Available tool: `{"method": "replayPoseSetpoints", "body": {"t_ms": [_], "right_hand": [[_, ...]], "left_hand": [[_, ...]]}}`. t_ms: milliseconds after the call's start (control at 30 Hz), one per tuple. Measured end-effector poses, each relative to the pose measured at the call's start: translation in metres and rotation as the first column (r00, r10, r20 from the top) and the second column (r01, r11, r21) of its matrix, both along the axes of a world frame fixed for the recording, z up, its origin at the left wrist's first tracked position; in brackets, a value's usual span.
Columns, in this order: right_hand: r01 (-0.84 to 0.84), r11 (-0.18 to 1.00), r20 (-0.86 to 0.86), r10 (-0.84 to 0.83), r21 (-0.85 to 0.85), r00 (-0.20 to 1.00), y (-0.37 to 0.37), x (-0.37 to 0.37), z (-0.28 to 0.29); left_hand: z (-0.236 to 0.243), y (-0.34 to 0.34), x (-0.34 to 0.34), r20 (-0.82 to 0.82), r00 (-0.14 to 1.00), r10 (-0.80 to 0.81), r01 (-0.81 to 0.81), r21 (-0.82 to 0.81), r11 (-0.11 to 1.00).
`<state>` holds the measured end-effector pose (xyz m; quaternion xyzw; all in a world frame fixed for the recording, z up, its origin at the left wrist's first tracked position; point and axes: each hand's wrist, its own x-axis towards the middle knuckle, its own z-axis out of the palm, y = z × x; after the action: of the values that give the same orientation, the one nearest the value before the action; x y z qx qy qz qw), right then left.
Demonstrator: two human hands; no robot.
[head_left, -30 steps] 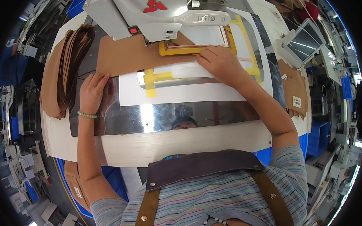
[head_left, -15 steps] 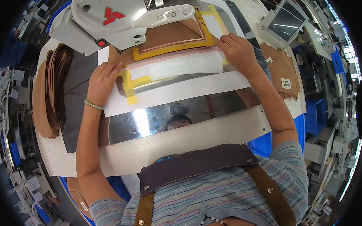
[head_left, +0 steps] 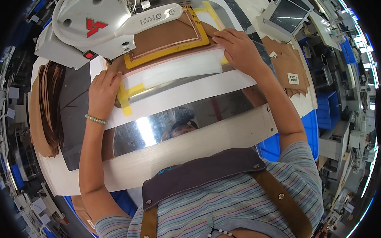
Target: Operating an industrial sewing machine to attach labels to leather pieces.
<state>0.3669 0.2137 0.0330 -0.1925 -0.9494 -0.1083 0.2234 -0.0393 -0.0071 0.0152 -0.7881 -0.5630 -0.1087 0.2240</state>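
A brown sheet of material [head_left: 162, 34] lies under the head of a sewing machine [head_left: 91, 28], inside a yellow frame [head_left: 171, 53]. My left hand [head_left: 103, 93], wearing a bead bracelet, has its fingers closed at the left corner of the sheet, beside a strip of yellow tape [head_left: 124, 99]. At the right corner, my right hand [head_left: 240, 50] pinches the sheet's edge between thumb and fingers. Between my hands runs a white padded strip [head_left: 182, 71] with a pink edge, on a white-and-metal plate. My fingertips partly hide both corners.
A stack of folded brown pieces [head_left: 45, 111] stands left. More brown pieces [head_left: 283, 65] lie right, below a tilted screen [head_left: 289, 12]. A shiny metal plate [head_left: 157, 130] and the pale table edge [head_left: 191, 154] are nearer me. Blue bins [head_left: 328, 110] stand lower right.
The whole view has shifted, so the machine, frame and sheet appear farther left. Both hands keep their hold at the sheet's two corners.
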Motion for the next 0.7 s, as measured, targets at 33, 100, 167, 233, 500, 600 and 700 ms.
{"method": "replayPoseSetpoints", "body": {"t_ms": [33,100,167,233,500,600,700], "right_hand": [[-0.002,1.0,0.0,0.002,-0.004,1.0,0.0,-0.002,-0.001],[-0.027,0.982,0.001,0.028,-0.187,1.0,0.004,-0.004,-0.001],[0.001,0.989,0.01,0.001,-0.147,1.0,0.018,-0.004,-0.018],[0.03,0.994,0.021,-0.028,-0.106,0.999,0.029,-0.003,-0.027],[0.293,0.951,-0.011,-0.295,-0.1,0.955,0.036,0.015,-0.023],[0.027,0.969,0.022,-0.022,-0.245,1.0,0.028,0.012,-0.011],[-0.03,0.973,0.146,0.065,-0.228,0.987,0.036,-0.008,-0.013]], "left_hand": [[-0.001,0.0,-0.001,0.005,1.0,-0.006,0.006,0.002,1.0],[-0.001,0.0,-0.001,0.009,1.0,-0.013,0.012,0.007,1.0],[-0.001,0.001,0.001,0.026,1.0,-0.014,0.013,0.021,1.0],[0.0,0.002,0.004,0.038,0.999,-0.018,0.017,0.026,1.0],[-0.003,-0.001,0.002,0.061,0.998,0.018,-0.019,0.022,1.0],[-0.002,0.0,0.003,0.073,0.997,0.011,-0.013,0.023,1.0],[-0.001,0.002,0.004,0.072,0.997,0.019,-0.021,0.018,1.0]]}}
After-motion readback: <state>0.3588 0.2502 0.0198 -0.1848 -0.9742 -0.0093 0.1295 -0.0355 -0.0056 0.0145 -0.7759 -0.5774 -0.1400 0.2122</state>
